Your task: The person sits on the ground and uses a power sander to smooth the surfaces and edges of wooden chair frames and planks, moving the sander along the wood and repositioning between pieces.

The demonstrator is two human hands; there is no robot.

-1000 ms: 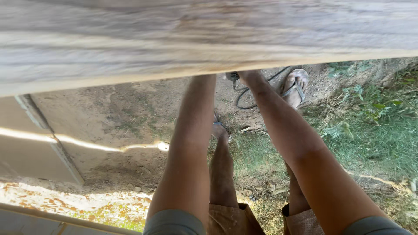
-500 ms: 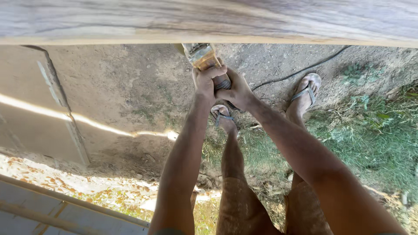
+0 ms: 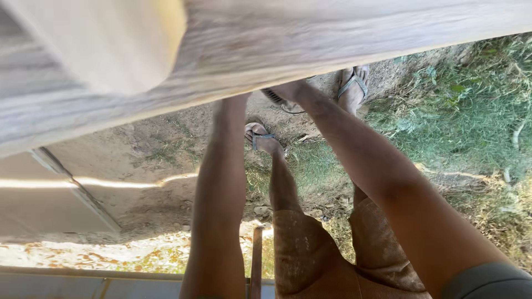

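A wide, blurred wooden plank (image 3: 332, 39) crosses the top of the view, close to the camera. Both my arms reach up under it. My left forearm (image 3: 221, 182) disappears behind the plank's lower edge, so my left hand is hidden. My right hand (image 3: 292, 89) shows only partly at that edge, its fingers closed round a dark ribbed tool (image 3: 271, 97). A thin dark cable (image 3: 291, 111) loops on the ground just below it.
My sandalled feet (image 3: 260, 138) (image 3: 353, 88) stand on bare dirt, with my brown shorts (image 3: 310, 249) below. Grass (image 3: 460, 111) covers the right side. A concrete slab (image 3: 55, 205) lies at left, a pale board (image 3: 111, 39) at top left, and a thin rusty bar (image 3: 256, 260) stands at the bottom.
The plank now fills more of the view and covers my hands. Half a second ago both hands were in plain sight gripping a tan tool.
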